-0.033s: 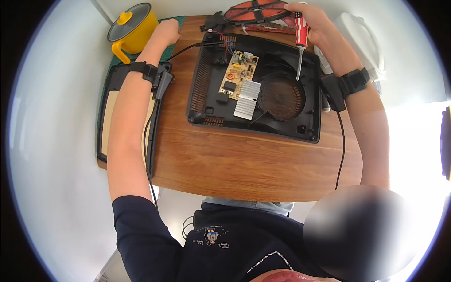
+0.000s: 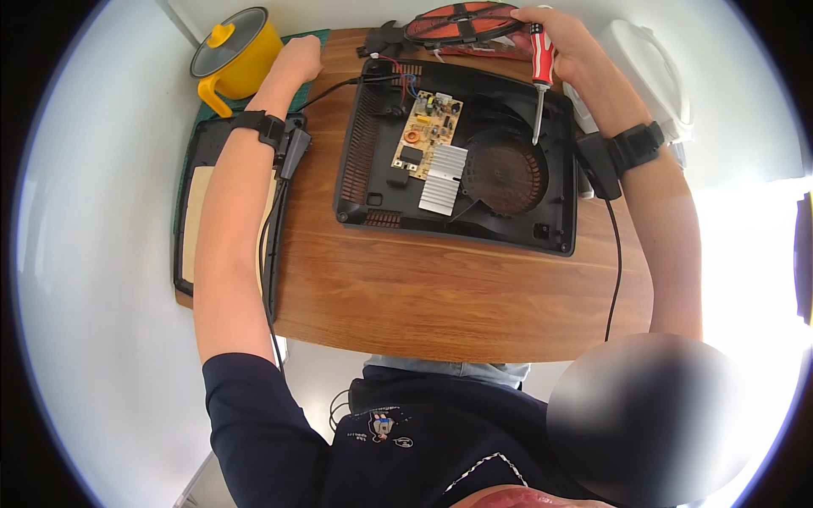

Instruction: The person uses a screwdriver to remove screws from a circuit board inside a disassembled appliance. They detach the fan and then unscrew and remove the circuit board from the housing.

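Observation:
My right hand (image 2: 569, 42) is wrapped round a red-and-white handled screwdriver (image 2: 542, 63), its shaft hanging down over the black appliance housing (image 2: 474, 239). The thumb and forefinger of that hand also meet the rim of a round red coil (image 2: 461, 24) on a black spoked frame. Inside the open housing lie a circuit board (image 2: 428, 123), a ribbed silver heatsink (image 2: 442, 179) and a round vent grille (image 2: 506, 175). At the far left, my left hand (image 2: 300, 61) is closed near the green mat; whatever its fingers may hold is hidden.
A yellow pot (image 2: 246, 72) with a grey lid stands on the green mat (image 2: 314, 46). Below it lies a black-framed panel (image 2: 196, 190), partly under my left forearm. A black fan (image 2: 385, 40) rests behind the housing; a white appliance (image 2: 648, 72) stands at the right.

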{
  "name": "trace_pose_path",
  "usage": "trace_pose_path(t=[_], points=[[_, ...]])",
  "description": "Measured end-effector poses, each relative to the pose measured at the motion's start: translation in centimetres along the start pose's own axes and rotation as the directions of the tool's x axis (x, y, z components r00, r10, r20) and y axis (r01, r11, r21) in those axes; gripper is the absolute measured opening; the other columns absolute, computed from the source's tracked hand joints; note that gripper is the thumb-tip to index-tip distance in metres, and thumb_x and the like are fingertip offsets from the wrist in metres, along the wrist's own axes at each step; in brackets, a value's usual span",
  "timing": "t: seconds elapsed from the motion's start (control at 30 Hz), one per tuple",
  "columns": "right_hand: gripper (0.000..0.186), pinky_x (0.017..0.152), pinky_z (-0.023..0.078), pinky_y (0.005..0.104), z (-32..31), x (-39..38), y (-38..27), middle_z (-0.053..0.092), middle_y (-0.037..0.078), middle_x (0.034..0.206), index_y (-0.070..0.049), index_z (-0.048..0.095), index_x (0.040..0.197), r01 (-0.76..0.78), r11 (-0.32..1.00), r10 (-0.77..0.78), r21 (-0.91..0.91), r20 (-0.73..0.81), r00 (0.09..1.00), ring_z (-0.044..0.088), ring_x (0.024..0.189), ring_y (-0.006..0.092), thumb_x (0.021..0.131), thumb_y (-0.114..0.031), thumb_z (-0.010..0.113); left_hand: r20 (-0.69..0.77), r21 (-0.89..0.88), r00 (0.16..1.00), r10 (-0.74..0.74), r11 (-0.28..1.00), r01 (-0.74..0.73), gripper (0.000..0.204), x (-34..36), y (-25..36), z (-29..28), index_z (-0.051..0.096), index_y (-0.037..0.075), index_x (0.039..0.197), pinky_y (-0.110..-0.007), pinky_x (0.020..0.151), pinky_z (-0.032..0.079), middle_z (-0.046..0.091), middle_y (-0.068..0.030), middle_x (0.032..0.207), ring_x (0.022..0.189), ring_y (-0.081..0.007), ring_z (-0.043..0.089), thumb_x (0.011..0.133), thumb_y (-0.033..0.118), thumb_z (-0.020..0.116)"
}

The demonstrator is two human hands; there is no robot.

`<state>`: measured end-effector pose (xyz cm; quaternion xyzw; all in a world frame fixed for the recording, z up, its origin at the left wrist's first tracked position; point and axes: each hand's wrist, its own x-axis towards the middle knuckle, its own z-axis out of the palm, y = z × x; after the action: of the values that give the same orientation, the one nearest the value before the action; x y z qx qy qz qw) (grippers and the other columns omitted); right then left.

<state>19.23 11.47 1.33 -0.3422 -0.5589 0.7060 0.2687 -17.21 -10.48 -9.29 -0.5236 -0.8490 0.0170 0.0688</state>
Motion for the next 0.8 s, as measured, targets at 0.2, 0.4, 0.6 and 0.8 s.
trace_pose_path(t=[0.2,0.4,0.6,0.8], points=[[0.018,0.072,0.067,0.0261,-2.9,0.9,3.2,0.071,0.017,0.104,0.006,0.065,0.106,0.054,0.996,-0.045,0.071,-0.123,0.991,0.073,0.082,0.0220,0.092,-0.003,0.072,0.093,0.025,0.995,-0.020,1.000,0.017,0.011,1.2,1.9,-0.3,0.073,-0.007,0.093,-0.049,0.077,0.064,0.073,-0.0293,0.099,0.093,-0.0417,0.073,0.087,0.002,0.074],[0.019,0.071,0.068,0.0285,-0.4,-1.3,4.4,0.070,0.020,0.103,0.008,0.062,0.106,0.005,0.984,0.027,0.180,-0.175,0.984,0.073,0.082,0.0268,0.090,0.001,0.071,0.026,0.018,1.000,0.003,1.000,-0.003,0.011,0.2,1.0,-0.1,0.071,-0.008,0.097,-0.050,0.077,0.064,0.072,-0.0294,0.101,0.096,-0.0433,0.072,0.088,-0.002,0.070],[0.020,0.070,0.068,0.0312,0.3,-1.3,6.3,0.069,0.023,0.104,0.010,0.060,0.107,0.062,0.972,0.000,0.229,-0.258,0.966,0.074,0.082,0.0305,0.090,0.003,0.069,0.113,0.056,0.993,-0.038,0.998,0.032,0.010,0.4,1.6,-0.2,0.070,-0.009,0.098,-0.049,0.076,0.064,0.072,-0.0293,0.103,0.096,-0.0431,0.072,0.090,-0.003,0.067],[0.015,0.072,0.069,0.0395,2.1,-1.8,7.0,0.066,0.024,0.102,0.016,0.061,0.104,0.097,0.949,0.004,0.298,-0.319,0.948,0.072,0.079,0.0326,0.091,0.008,0.065,0.066,0.104,0.997,-0.045,0.994,0.038,0.009,-0.4,2.8,-1.0,0.071,-0.009,0.097,-0.049,0.076,0.064,0.072,-0.0295,0.103,0.095,-0.0430,0.072,0.090,-0.005,0.066]])
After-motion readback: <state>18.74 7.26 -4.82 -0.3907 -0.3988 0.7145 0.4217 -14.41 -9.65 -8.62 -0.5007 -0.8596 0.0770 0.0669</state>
